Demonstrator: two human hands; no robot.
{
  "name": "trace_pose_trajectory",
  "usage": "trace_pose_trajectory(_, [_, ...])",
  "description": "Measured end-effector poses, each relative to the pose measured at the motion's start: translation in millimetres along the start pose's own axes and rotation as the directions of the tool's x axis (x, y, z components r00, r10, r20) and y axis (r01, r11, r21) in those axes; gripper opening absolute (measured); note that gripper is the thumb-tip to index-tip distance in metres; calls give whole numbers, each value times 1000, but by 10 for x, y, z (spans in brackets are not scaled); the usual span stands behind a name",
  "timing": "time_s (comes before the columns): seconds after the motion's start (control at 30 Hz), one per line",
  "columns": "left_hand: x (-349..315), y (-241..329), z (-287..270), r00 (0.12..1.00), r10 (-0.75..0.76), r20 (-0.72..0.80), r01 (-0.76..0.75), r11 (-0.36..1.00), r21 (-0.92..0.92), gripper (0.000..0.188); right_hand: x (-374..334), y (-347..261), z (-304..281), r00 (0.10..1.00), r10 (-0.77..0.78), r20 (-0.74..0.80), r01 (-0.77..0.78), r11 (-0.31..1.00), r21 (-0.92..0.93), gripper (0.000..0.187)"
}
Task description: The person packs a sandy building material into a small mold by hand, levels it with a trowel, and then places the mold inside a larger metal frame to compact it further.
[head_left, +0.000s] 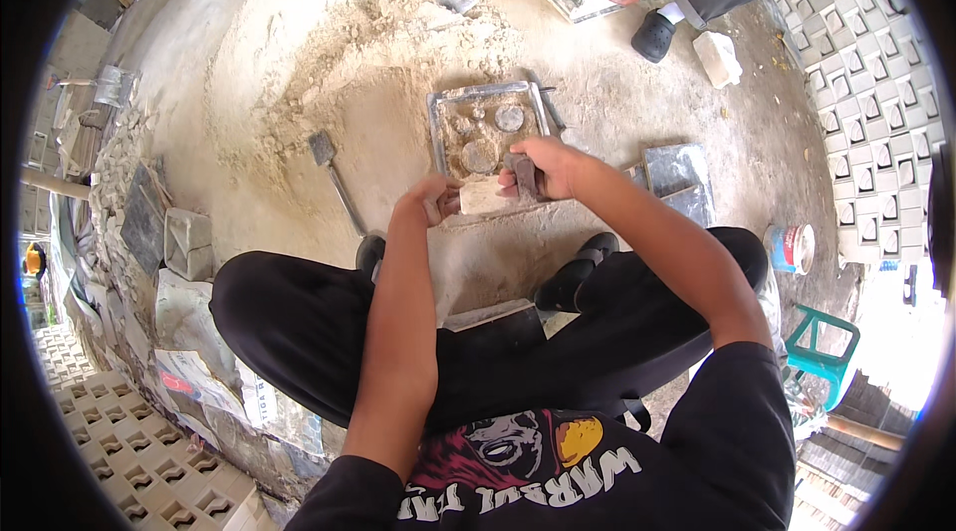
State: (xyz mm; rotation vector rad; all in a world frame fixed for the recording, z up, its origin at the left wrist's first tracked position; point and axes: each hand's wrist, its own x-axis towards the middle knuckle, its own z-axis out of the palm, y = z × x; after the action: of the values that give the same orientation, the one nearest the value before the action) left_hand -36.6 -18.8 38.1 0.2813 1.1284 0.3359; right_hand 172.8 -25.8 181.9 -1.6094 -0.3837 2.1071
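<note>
Head view showed a sandy heap (284,28) beyond a square frame (488,90). At its near side, the left hand (428,201) curled its fingers at a pale slab (482,198), grip unclear; the right hand (550,166) grasped a dark block (527,181).

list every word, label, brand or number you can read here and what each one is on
Black shirt: large white lettering, upside down in this view and partly lost in folds; legible in part, but I don't copy printed words out.
White sheet at left: short dark print running sideways, partly legible; likewise not copied.
Bucket at right: coloured label, any print too small to read.
</note>
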Motion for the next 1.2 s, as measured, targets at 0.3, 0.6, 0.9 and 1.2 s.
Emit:
trace_pose_trajectory(0.3, [147, 173, -187, 965, 260, -32, -260, 965, -27, 18, -47, -293, 242, 995, -80, 62, 89, 985, -145, 27])
trace_pose_trajectory(0.6, [-664, 765, -217, 728, 612, -309, -652, 757, -38, 35, 649, -287, 935, 958, -263, 109, 266, 964, -11, 25])
trace_pose_trajectory(0.9, [-126, 441, -1481, 529, 595, -606, -556, 782, 282, 44, 2023, 488, 1745, 953, -302, 23, 302, 953, 14, 28])
trace_pose_trajectory(1.2, [181, 203, -1790, 462, 462, -757, -525, 830, 186, 37, 3101, 577, 1921, 958, -260, -119, 268, 962, 53, 30])
